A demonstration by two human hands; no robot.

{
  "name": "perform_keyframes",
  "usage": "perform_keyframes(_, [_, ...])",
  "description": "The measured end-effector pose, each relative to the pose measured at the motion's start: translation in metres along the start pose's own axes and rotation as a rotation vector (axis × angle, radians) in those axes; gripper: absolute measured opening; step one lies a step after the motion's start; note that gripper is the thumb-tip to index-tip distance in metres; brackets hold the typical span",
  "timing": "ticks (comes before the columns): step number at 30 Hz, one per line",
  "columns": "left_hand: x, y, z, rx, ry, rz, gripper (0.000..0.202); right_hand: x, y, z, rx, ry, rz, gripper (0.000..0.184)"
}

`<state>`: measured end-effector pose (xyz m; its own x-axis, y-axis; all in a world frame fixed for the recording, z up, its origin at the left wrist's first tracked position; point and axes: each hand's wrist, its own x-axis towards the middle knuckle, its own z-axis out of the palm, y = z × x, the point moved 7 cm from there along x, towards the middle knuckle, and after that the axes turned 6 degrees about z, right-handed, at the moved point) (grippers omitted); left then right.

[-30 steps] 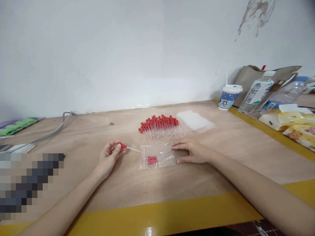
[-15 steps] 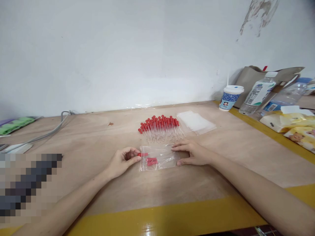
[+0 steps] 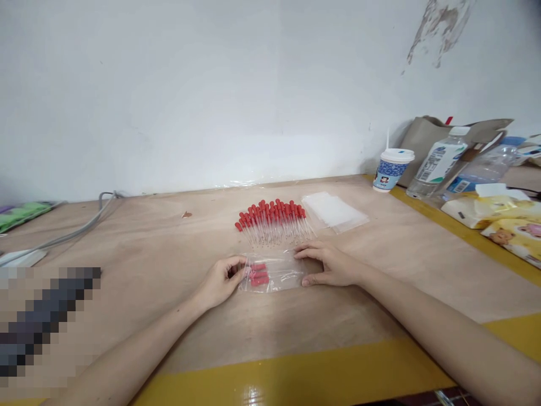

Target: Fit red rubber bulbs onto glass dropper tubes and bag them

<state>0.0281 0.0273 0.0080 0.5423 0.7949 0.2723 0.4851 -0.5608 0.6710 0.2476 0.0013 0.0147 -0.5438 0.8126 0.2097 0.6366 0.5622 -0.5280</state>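
Note:
A small clear zip bag lies flat on the wooden table, with red-bulbed glass droppers inside it. My left hand is at the bag's left mouth, fingers curled around the bulb end of the dropper just pushed in. My right hand rests on the bag's right end, fingers closed over its edge, holding it down. Just beyond the bag lies a row of several loose droppers with red bulbs pointing away from me.
A stack of empty clear bags lies right of the droppers. At the far right stand a paper cup, plastic bottles, tissue packs and a brown bag. A grey cable runs at the left. Yellow tape edges the table.
My left hand carried a dropper from the left to the bag's mouth and slid it inside with the others. My right hand stayed on the bag.

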Motion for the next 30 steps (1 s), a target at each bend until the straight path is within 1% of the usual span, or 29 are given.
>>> perform_keyframes(3, [0.001, 0.008, -0.002, 0.028, 0.011, 0.06, 0.023, -0.001, -0.003, -0.001, 0.044, 0.003, -0.033, 0.043])
perform_keyframes(6, [0.001, 0.011, -0.001, 0.024, -0.026, 0.085, 0.027, -0.002, -0.006, -0.003, 0.06, 0.0, -0.062, 0.035])
perform_keyframes(9, [0.002, 0.009, 0.001, 0.031, -0.077, 0.088, 0.027, -0.002, -0.007, -0.006, 0.029, 0.039, -0.063, 0.043])
perform_keyframes(12, [0.003, 0.007, 0.002, 0.056, -0.074, 0.087, 0.026, -0.003, -0.014, -0.005, -0.014, 0.065, -0.083, 0.048])
perform_keyframes(14, [0.003, 0.009, 0.002, 0.08, -0.058, 0.102, 0.026, -0.004, -0.02, -0.001, -0.041, 0.052, -0.091, 0.048])
perform_keyframes(16, [0.003, 0.012, 0.001, 0.101, -0.048, 0.121, 0.026, -0.004, -0.022, 0.003, -0.069, 0.027, -0.063, 0.055])
perform_keyframes(19, [0.003, 0.013, 0.001, 0.111, -0.055, 0.136, 0.029, -0.003, -0.02, 0.007, -0.092, -0.008, 0.001, 0.068])
perform_keyframes(22, [0.003, 0.012, 0.001, 0.109, -0.052, 0.14, 0.029, -0.002, -0.017, 0.008, -0.095, -0.019, 0.009, 0.073])
perform_keyframes(25, [0.002, 0.009, 0.002, 0.081, -0.032, 0.11, 0.027, -0.001, -0.014, 0.008, -0.098, -0.016, -0.019, 0.072])
perform_keyframes(28, [0.001, 0.002, 0.003, -0.04, -0.034, 0.027, 0.026, -0.001, -0.011, 0.008, -0.092, -0.005, -0.03, 0.071])
perform_keyframes(29, [0.001, -0.003, 0.0, -0.088, -0.011, -0.013, 0.027, -0.001, -0.01, 0.007, -0.091, -0.002, -0.032, 0.07])
perform_keyframes(30, [0.001, -0.009, -0.005, -0.125, 0.035, -0.055, 0.027, -0.001, -0.009, 0.007, -0.091, -0.002, -0.037, 0.069])
